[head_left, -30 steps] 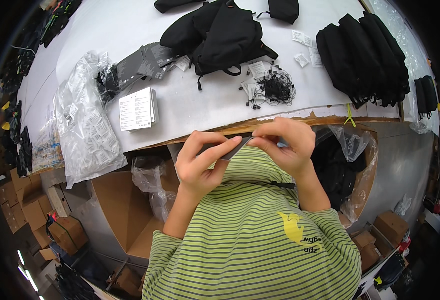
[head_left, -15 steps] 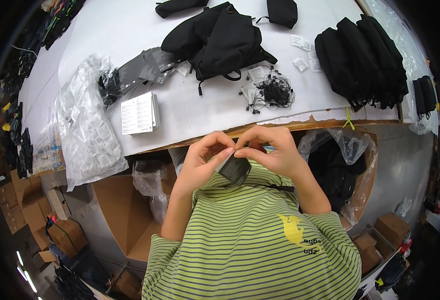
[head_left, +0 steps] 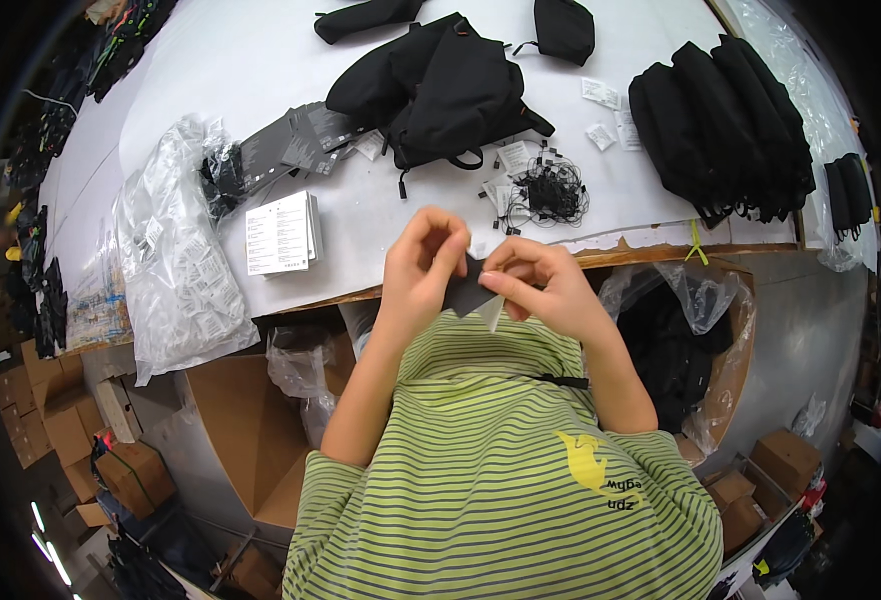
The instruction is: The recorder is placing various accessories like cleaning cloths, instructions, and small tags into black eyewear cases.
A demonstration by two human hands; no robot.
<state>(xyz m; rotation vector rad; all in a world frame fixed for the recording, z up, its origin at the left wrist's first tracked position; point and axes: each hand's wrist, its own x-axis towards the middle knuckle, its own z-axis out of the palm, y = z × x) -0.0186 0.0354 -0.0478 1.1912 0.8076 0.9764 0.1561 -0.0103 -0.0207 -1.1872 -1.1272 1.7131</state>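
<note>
Just over the table's front edge, both of my hands are raised close together, fingers closed. A small black hang tag (head_left: 470, 291) is between them, with a white slip (head_left: 494, 312) showing beneath it. My right hand (head_left: 544, 287) pinches the tag at its upper right. At the tag's upper left, my left hand (head_left: 424, 268) has thumb and forefinger pressed together; whether it grips the tag or a thin string there is hidden. Beyond my hands lies a tangle of black tag strings (head_left: 553, 193), with white packets (head_left: 514, 157) beside it.
On the white table (head_left: 381, 235) are a stack of white printed cards (head_left: 279, 235), a clear bag of small packets (head_left: 181, 260), dark cards (head_left: 306, 137), a black bag (head_left: 456, 95) and several black pouches (head_left: 716, 125). Open cardboard boxes (head_left: 251, 430) stand below the edge.
My hands have moved away from my body toward the table and slightly apart. The tag has risen and turned with them, and a white slip now shows below it.
</note>
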